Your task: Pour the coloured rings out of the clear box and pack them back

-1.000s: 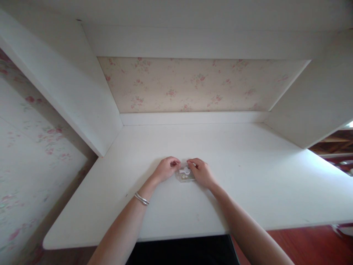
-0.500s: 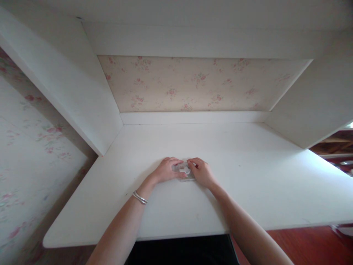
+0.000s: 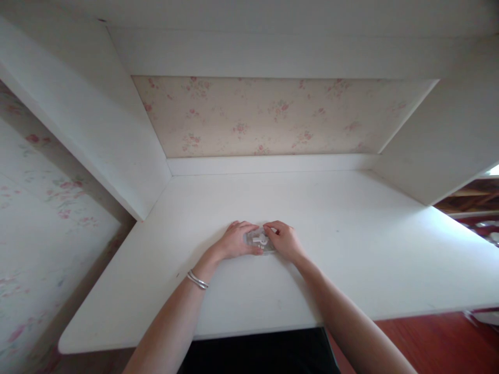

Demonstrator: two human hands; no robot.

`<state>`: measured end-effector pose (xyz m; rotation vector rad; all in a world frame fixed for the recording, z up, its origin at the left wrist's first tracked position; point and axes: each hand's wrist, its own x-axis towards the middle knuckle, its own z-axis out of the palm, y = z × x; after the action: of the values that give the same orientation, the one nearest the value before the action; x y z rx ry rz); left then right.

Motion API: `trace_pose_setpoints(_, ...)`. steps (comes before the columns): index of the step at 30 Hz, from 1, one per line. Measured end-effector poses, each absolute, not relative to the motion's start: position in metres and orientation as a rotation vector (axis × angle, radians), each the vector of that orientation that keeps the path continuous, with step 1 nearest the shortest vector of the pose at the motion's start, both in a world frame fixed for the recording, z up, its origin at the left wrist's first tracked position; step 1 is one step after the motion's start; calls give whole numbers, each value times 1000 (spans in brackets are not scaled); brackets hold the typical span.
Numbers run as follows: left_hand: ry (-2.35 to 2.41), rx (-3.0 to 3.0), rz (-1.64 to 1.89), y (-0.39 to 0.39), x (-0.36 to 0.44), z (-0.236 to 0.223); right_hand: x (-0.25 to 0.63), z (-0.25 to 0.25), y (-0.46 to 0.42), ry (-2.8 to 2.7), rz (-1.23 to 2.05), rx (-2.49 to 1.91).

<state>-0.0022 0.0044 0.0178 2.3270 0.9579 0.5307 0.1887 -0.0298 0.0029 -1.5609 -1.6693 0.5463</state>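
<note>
A small clear plastic packet (image 3: 260,241) with small white parts inside lies on the white desk (image 3: 351,249), near its middle. My left hand (image 3: 237,240) grips the packet's left end, fingers curled over it and thumb beneath. My right hand (image 3: 284,241) pinches the packet's right end with bent fingers. Both hands rest on the desk top. A silver bracelet (image 3: 197,280) sits on my left wrist.
White shelf sides rise at the left (image 3: 97,130) and right (image 3: 436,140) of the desk, with a board overhead. Floral wallpaper (image 3: 273,117) covers the back wall. A red-brown floor (image 3: 436,343) shows beyond the desk's front right edge.
My left hand has moved right from beside the packet onto its left end and closed on it. The right hand has stayed at the packet's right end.
</note>
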Motion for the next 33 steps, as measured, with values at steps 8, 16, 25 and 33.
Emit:
trace_pose_setpoints(8, 947, 2380, 488, 5, -3, 18, 191, 2, -30, -1606, 622, -1633)
trace_pose_setpoints(16, 981, 2423, 449, 6, -3, 14, 195, 4, -29, -1488, 786, -1671)
trace_pose_setpoints(25, 987, 2441, 401, 6, -3, 12, 195, 3, -28, -1393, 877, -1638)
trace_pose_setpoints(33, 997, 2451, 390, 6, -4, 11, 209, 13, -36, -1578, 1133, -1499)
